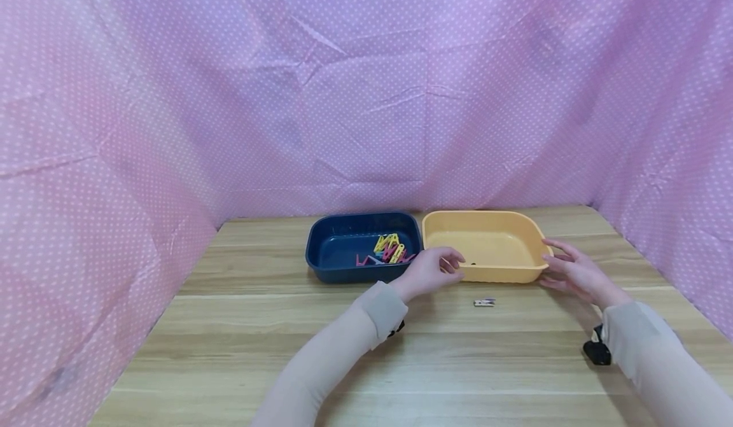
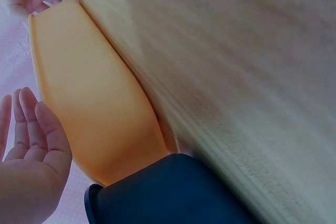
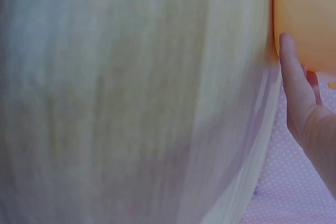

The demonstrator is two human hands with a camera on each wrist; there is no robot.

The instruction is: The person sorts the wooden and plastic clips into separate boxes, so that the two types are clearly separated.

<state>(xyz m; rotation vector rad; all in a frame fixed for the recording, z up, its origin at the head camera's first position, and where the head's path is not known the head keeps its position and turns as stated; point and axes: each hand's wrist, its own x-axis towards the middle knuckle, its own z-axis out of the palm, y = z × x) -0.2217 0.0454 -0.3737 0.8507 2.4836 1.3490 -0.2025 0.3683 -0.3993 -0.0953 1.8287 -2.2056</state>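
Note:
A dark blue bin [image 1: 321, 273] and a yellow bin [image 1: 498, 274] stand side by side on the table. Several pink, yellow and other coloured clothespins [image 1: 395, 252] lie in the blue bin. My left hand [image 1: 431, 270] hovers at the front left corner of the yellow bin, fingers loosely bent and nothing in them; the left wrist view shows its palm. At the yellow bin's right end, my right hand [image 1: 578, 274] rests its extended fingers against the wall. A single pale and purple clothespin [image 1: 484, 302] lies on the table in front of the yellow bin.
The wooden table [image 1: 240, 325] runs back to a pink dotted cloth [image 1: 366, 128], which hangs behind and along both sides. A small dark spot [image 1: 473, 263] shows by the yellow bin's front rim. Black devices are strapped at both wrists.

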